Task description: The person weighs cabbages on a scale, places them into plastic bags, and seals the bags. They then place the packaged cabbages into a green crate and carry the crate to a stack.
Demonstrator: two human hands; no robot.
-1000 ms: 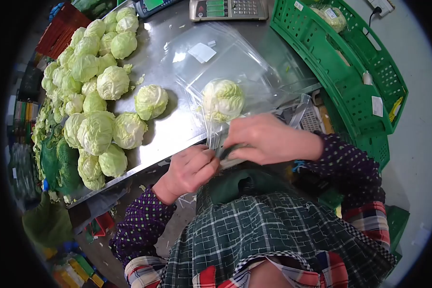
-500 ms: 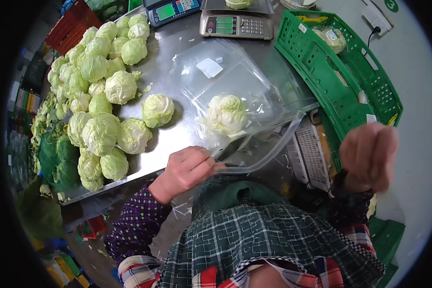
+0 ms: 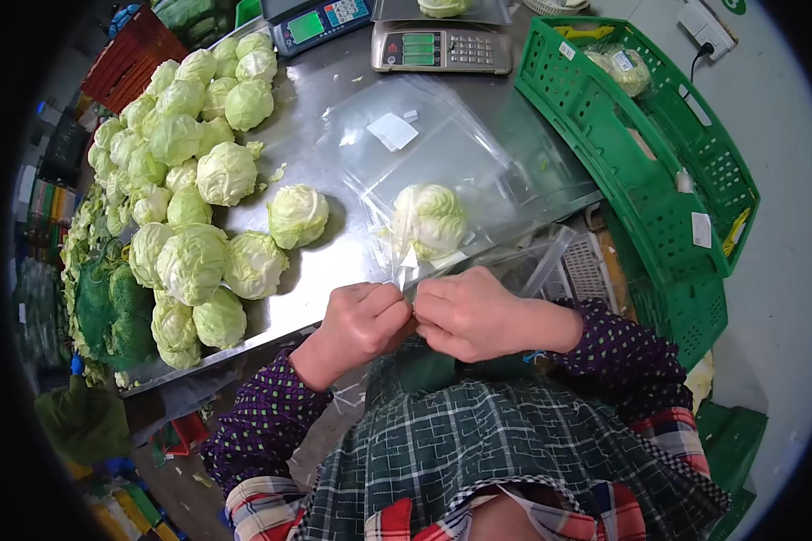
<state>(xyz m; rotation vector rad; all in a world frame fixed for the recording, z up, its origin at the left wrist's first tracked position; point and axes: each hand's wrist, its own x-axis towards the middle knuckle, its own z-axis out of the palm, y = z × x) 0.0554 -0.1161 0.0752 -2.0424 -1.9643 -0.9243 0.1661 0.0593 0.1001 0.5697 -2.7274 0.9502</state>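
A pale cabbage (image 3: 430, 219) lies inside a clear plastic bag (image 3: 404, 261) near the table's front edge. My left hand (image 3: 363, 323) is closed on the bag's gathered end, just below the cabbage. Pressed close beside it, my right hand (image 3: 465, 313) is also closed on the gathered plastic, fingertips meeting those of the left. More flat clear bags (image 3: 451, 122) lie behind the cabbage, with white paper (image 3: 392, 131) among them. A single loose cabbage (image 3: 298, 216) rests left of the bags.
Many cabbages (image 3: 192, 264) are heaped on the left of the metal table (image 3: 329, 86). Two scales (image 3: 442, 49) stand at the back. Green crates (image 3: 604, 135) are at the right, one holding a wrapped vegetable (image 3: 624, 72). Below the table edge is a light basket (image 3: 585, 269).
My right hand has come from the far right to meet my left hand at the bag. The bag's wide opening is now gathered between the hands.
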